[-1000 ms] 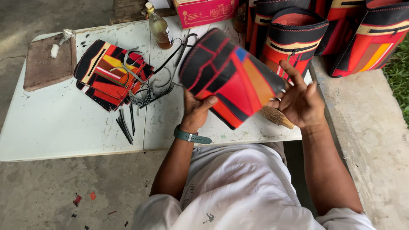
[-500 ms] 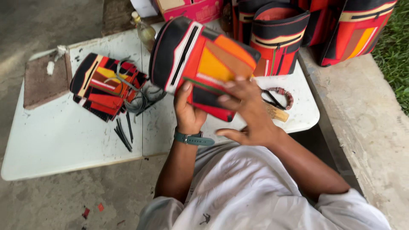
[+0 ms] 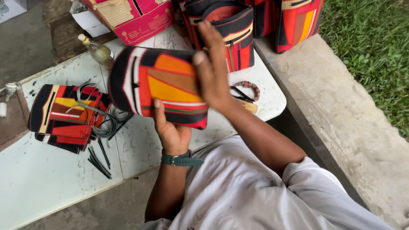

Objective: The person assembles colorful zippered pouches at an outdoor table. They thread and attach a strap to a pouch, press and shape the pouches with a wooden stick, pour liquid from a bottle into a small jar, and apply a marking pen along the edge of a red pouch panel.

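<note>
One red, orange and black patterned fabric bag [image 3: 157, 85] is held above the white tabletop [image 3: 38, 183], left hand [image 3: 172, 132] gripping underneath, right hand [image 3: 213, 72] pressing its front. One stack of matching fabric pieces [image 3: 64, 117] lies left of it.

The patchwork bag [image 3: 159, 85] is a curved fabric piece in black, red, orange and yellow with white stripes. It is held above the white table [image 3: 38, 183], lying sideways, its black end toward the bottle.
</note>
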